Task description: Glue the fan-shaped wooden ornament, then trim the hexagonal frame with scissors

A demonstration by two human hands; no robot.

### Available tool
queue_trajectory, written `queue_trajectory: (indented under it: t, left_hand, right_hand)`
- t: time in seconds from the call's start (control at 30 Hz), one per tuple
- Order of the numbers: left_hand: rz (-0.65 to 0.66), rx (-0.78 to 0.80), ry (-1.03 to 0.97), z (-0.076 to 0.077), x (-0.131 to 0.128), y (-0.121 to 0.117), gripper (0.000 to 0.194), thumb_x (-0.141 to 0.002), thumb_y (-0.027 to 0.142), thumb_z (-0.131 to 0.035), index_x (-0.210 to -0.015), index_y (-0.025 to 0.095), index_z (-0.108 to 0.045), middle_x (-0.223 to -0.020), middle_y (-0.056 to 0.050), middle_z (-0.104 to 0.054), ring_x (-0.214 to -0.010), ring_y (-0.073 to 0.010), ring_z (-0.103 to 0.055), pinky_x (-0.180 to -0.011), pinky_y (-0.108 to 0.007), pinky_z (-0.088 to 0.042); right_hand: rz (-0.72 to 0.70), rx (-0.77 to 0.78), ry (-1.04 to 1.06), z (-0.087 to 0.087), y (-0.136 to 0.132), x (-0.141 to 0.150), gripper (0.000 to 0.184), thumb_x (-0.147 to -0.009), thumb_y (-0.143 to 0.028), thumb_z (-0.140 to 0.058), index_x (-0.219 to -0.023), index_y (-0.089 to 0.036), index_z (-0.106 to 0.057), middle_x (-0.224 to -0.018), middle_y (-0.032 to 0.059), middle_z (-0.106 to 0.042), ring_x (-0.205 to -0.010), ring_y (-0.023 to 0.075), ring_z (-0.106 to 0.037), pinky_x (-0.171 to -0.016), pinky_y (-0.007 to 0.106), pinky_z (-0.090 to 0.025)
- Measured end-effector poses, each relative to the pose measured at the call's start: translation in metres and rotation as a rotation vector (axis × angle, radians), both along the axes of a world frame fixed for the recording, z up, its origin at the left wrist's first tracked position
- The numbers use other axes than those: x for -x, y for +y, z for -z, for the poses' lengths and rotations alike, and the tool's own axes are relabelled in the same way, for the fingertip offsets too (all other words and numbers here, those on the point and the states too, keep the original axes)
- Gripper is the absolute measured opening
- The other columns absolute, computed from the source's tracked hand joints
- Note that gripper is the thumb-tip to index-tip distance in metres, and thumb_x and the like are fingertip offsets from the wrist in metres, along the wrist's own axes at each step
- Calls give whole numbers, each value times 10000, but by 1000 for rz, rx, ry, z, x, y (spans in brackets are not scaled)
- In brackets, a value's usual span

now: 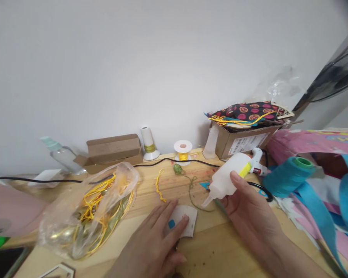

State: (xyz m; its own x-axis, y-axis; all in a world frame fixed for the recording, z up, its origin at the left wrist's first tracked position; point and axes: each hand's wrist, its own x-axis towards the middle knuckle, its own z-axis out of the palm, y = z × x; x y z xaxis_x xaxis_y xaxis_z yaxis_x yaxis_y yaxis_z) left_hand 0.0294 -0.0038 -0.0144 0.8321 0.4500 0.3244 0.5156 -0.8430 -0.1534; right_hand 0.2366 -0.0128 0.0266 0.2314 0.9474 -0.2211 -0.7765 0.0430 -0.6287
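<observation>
A translucent white plastic squeeze bottle point(230, 170) with a narrow pointed nozzle lies in the grip of the right hand point(252, 212), tilted so that its nozzle points down and to the left. The right thumb presses along the near side of the bottle, while the other fingers curl in beneath it, partly hidden. The left hand point(159, 235) is palm down, its fingers parted rather than closed, over a flat white piece with a small blue patch point(190, 224) on the table point(220, 251); the piece's right part shows beyond them. Just behind, a thin olive-green thread point(190, 189) trails from a small wound bundle past the nozzle tip, and a short knotted yellow cord point(159, 185) lies near the left fingertips. Farther left sits a clear plastic bag of yellow cords point(124, 170); to the right, a teal thread cone point(284, 179) leans beside blue fabric strips point(321, 208).
</observation>
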Motion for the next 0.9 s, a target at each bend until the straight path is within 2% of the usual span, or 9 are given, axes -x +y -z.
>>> queue_trajectory:
  t: [0.13,0.33,0.47,0.63,0.77,0.9]
  left_hand:
    - [15,7,11,2,2,2,443,-793,412,-476,-1164,172,-512,-1179,-257,-532,-1062,-353,-525,-727,-496,-523]
    - [-19,98,-44,17,11,0,484,-823,400,-413,-1271,218,-395,-1304,-191,-437,-1183,-309,-415,-825,-489,-480]
    - [-68,149,-96,23,15,-2,545,-819,400,-421,-1319,213,-312,-1324,-156,-426,-1157,-280,-447,-823,-436,-496]
    - [-56,193,-99,16,9,-2,545,-813,375,-447,-1314,204,-318,-1312,-185,-427,-1181,-314,-408,-844,-513,-460]
    - [-41,203,-55,10,6,0,512,-809,385,-460,-1270,178,-383,-1262,-220,-464,-1157,-324,-433,-812,-518,-480]
    - [-39,191,-53,9,5,0,508,-809,387,-455,-1268,179,-383,-1267,-225,-448,-1164,-331,-420,-809,-535,-475]
  right_hand:
    - [0,17,-4,0,0,0,193,-618,-252,-737,-762,-150,-658,-733,6,-696,-631,107,-631,-565,171,-535]
    - [14,17,0,-1,2,0,230,-605,-244,-746,-803,-161,-664,-753,7,-701,-640,105,-635,-557,161,-532]
    - [7,8,2,1,0,-1,229,-620,-246,-737,-817,-157,-664,-739,6,-701,-625,102,-633,-543,160,-533]
    - [10,13,-3,1,1,0,190,-622,-245,-737,-770,-153,-662,-734,1,-701,-628,99,-632,-542,155,-533]
    - [3,21,-1,0,1,0,220,-619,-249,-739,-799,-151,-659,-743,6,-702,-635,103,-633,-543,159,-532]
    - [11,7,-4,1,0,0,205,-622,-243,-737,-792,-157,-660,-732,1,-702,-627,100,-632,-530,155,-530]
